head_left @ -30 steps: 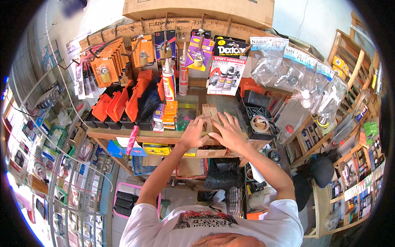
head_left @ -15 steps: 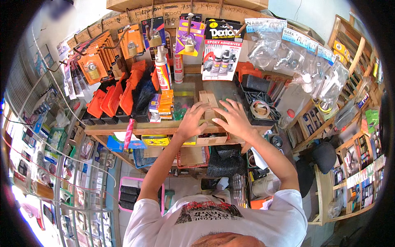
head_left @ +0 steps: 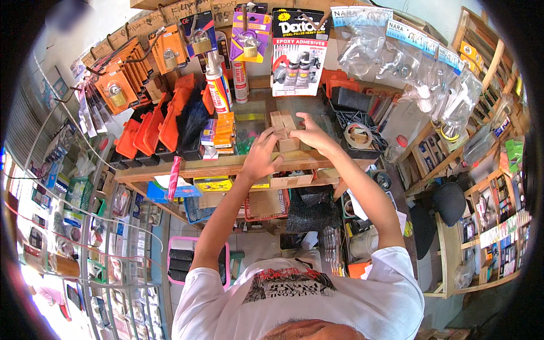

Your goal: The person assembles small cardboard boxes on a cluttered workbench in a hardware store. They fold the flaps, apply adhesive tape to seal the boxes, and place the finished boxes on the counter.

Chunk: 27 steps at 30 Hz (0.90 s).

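Observation:
A small brown cardboard box [head_left: 284, 120] with a lengthwise seam lies on the glass-topped counter [head_left: 249, 107] in front of me. My left hand [head_left: 262, 152] reaches over its near left part, fingers stretched forward and the thumb apart. From the right comes my right hand [head_left: 311, 135], its thumb at the box and a forefinger pointing forward along the box's right side. The fingertips of both hands meet or nearly meet over the box. Neither hand is wrapped round it; whether something small lies under the fingertips is hidden.
Orange-lidded bins [head_left: 150, 133] and small orange boxes [head_left: 225, 129] stand left of the box, beside sealant tubes [head_left: 217, 90]. A black tray [head_left: 360, 133] with a tape roll is at right. Padlock packs [head_left: 116, 93] and an adhesive pack [head_left: 297, 62] hang above.
My right hand has shifted left and turned, its fingers now less spread. My left hand stays near the box's near left part. The whole view has tilted slightly, moving the shelf upward.

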### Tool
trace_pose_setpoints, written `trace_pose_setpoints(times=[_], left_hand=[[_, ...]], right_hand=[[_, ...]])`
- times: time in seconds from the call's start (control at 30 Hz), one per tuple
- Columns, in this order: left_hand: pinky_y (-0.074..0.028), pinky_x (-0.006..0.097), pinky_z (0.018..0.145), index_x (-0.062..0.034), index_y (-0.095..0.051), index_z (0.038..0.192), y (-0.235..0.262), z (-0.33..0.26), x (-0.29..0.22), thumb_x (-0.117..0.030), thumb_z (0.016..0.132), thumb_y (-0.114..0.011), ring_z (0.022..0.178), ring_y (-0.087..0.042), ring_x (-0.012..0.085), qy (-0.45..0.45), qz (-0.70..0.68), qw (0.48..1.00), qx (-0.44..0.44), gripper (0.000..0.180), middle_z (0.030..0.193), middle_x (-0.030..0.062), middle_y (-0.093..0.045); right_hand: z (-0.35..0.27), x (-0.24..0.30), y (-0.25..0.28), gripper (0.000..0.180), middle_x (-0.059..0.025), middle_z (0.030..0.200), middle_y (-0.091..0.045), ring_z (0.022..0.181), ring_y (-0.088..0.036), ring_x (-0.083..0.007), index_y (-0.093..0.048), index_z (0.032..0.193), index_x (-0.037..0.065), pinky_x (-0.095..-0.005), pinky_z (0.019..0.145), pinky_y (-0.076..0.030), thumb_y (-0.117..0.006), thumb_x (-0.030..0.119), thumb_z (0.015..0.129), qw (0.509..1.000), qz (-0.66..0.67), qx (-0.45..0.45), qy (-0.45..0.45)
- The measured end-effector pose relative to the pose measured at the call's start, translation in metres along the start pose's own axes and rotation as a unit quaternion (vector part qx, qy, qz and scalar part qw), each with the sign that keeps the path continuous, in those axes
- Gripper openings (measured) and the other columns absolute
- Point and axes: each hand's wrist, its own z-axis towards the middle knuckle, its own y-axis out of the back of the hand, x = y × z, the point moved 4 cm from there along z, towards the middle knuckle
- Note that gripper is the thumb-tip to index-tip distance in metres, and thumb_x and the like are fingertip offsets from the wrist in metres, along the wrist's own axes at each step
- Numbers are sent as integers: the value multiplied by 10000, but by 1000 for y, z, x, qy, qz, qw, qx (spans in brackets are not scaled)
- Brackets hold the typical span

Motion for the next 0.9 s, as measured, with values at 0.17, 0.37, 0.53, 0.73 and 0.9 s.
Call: trace_pose_setpoints(times=[0.17, 0.37, 0.53, 0.73, 0.9], left_hand=[[-342, 513, 1193, -46, -470, 1445, 5, 1, -6, -143, 822, -714, 1436, -422, 421, -5, -13, 1000, 4, 676, 1518, 180, -511], [-334, 514, 1202, -60, -412, 1519, 3, 2, -6, -141, 818, -716, 1459, -403, 412, -7, -22, 1000, 19, 768, 1534, 196, -491], [-331, 502, 1210, -63, -399, 1544, 6, 2, -12, -136, 808, -720, 1454, -408, 417, -6, -26, 999, 22, 806, 1544, 196, -482], [-332, 500, 1212, -47, -387, 1553, 6, 4, -11, -129, 799, -729, 1442, -418, 421, -29, -64, 998, -1, 832, 1556, 198, -474], [-339, 500, 1207, -42, -391, 1546, 6, 5, -13, -114, 801, -729, 1427, -432, 432, -27, -47, 999, -7, 822, 1556, 197, -475]], right_hand=[[12, -12, 8, 956, -219, 1440, -533, 1263, -549, -281, -305, 1588, 10, -395, 1018, -468, -791, 308, 820, 996, 45, 64, -41], [8, -16, 12, 867, -173, 1410, -580, 1259, -557, -256, -373, 1580, 40, -397, 998, -475, -774, 329, 868, 990, 61, 104, -68], [5, -13, 12, 832, -160, 1377, -607, 1247, -568, -245, -394, 1570, 35, -384, 1019, -468, -766, 322, 884, 991, 69, 108, -43], [2, -12, 1, 816, -161, 1337, -621, 1208, -589, -251, -417, 1546, 18, -345, 1028, -456, -783, 330, 887, 997, 25, 52, -48], [2, -15, -1, 768, -162, 1320, -627, 1184, -592, -242, -469, 1495, -19, -340, 1020, -457, -787, 337, 893, 998, 24, 44, -33]])
